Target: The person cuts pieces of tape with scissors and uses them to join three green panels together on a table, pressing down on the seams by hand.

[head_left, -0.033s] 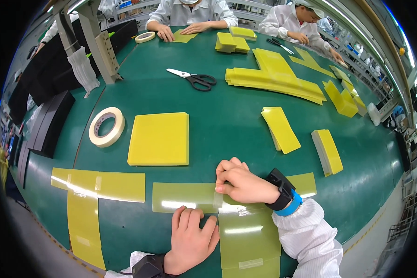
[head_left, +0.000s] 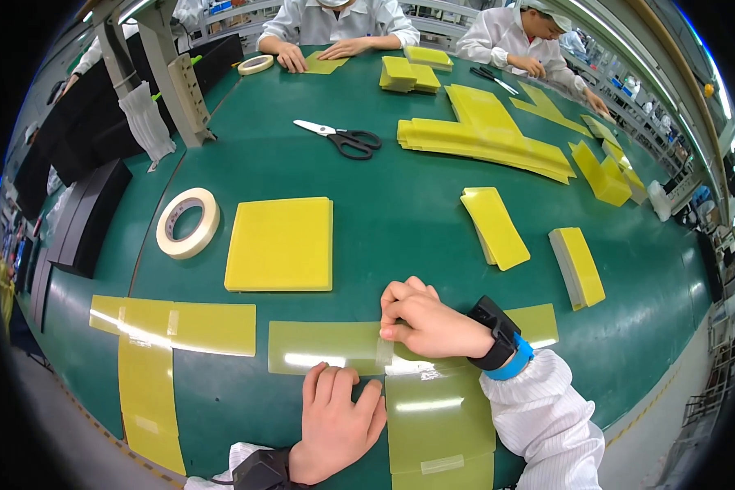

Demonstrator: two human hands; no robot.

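In front of me, thin translucent yellow sheets lie joined in a T shape. The left sheet (head_left: 314, 336) meets the middle part at a strip of clear tape (head_left: 385, 351). My right hand (head_left: 429, 322) is closed, its thumb and fingertips pinched at the top of that strip. With fingers stretched out, my left hand (head_left: 339, 425) rests on the table, fingertips touching the left sheet's lower edge. Another piece of tape crosses the lower sheet (head_left: 437, 425) near its bottom. My right hand and forearm hide part of the crossbar; its right end (head_left: 532, 324) shows beyond my wrist.
A taped yellow T (head_left: 147, 380) lies at the left. Beyond are a tape roll (head_left: 169, 237), a square yellow stack (head_left: 279, 245), narrow stacks (head_left: 496, 229) (head_left: 578, 268), scissors (head_left: 347, 143) and piled T shapes (head_left: 482, 135). Two people in white work across the green table (head_left: 253, 171).
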